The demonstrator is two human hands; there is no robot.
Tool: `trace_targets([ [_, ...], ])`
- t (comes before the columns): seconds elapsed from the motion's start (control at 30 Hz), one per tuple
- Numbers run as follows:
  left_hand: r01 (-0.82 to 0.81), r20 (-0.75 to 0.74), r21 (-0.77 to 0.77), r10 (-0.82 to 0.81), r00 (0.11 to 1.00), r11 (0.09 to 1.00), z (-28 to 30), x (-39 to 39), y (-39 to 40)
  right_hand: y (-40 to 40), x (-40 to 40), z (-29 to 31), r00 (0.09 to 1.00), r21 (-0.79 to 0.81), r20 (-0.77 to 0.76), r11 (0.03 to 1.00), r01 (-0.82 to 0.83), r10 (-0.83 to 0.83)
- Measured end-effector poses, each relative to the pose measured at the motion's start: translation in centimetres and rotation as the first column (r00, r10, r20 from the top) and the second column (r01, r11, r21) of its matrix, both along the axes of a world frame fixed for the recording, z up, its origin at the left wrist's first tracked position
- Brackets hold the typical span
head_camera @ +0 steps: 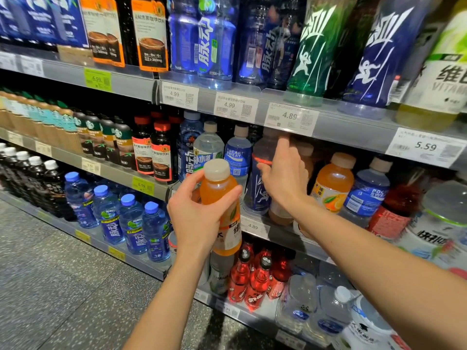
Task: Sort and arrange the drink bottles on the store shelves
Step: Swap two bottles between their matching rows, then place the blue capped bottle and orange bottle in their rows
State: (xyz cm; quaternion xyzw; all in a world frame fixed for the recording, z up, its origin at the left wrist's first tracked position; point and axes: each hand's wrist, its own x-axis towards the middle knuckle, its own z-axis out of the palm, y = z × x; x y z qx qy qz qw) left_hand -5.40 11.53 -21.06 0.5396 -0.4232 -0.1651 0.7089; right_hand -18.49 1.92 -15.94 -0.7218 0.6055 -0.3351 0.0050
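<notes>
My left hand [195, 218] grips an orange juice bottle [219, 188] with a white cap, upright, just in front of the middle shelf [280, 234]. My right hand [285, 176] reaches in among the bottles on that shelf with its fingers spread. Its thumb is against a dark blue bottle [256, 195] and its wrist is above a brownish bottle [279, 214]. It holds nothing that I can see. To the right stand a matching orange bottle [333, 184] and a Pocari Sweat bottle [367, 193]. Another Pocari Sweat bottle [238, 157] stands behind the held bottle.
The upper shelf [353, 127] carries large blue, green and yellow bottles close above my right hand. Dark coffee bottles [161, 150] stand left on the middle shelf. Red Sting bottles [257, 286] and blue-capped water bottles [131, 223] fill lower shelves. Speckled floor [50, 274] lies at the left.
</notes>
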Motion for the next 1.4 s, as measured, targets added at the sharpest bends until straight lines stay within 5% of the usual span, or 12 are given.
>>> trace_targets([
  [0.33,0.022,0.015,0.005,-0.022,1.000,1.000,1.0,-0.7,0.0,3.3,-1.2,-1.8,0.975,-0.186,-0.032,0.957,-0.221,0.219],
  [0.47,0.021,0.027,-0.003,-0.021,0.999,1.000,1.7,-1.4,0.0,6.7,-2.7,-2.2,0.800,0.089,0.252,0.810,-0.580,0.545],
  [0.53,0.045,0.048,-0.005,-0.044,0.998,0.999,2.4,-2.4,0.1,7.6,-3.5,-2.2,0.738,0.171,0.371,0.740,-0.650,0.563],
  [0.73,0.228,0.107,-0.082,-0.219,0.970,0.970,6.9,-7.1,1.3,9.0,-7.1,0.5,0.715,-0.039,0.529,0.855,-0.517,0.457],
  [1.0,0.597,0.141,-0.110,-0.582,0.801,0.794,11.7,-13.3,2.2,10.0,-14.1,6.0,0.688,-0.146,0.607,0.907,-0.394,0.397],
  [1.2,0.674,0.212,-0.006,-0.658,0.722,0.738,14.0,-17.2,2.3,10.8,-18.3,8.7,0.706,-0.210,0.606,0.930,-0.302,0.366],
  [1.4,0.641,0.286,-0.019,-0.610,0.739,0.768,16.7,-21.0,2.4,12.0,-22.3,10.8,0.713,-0.217,0.605,0.935,-0.281,0.354],
])
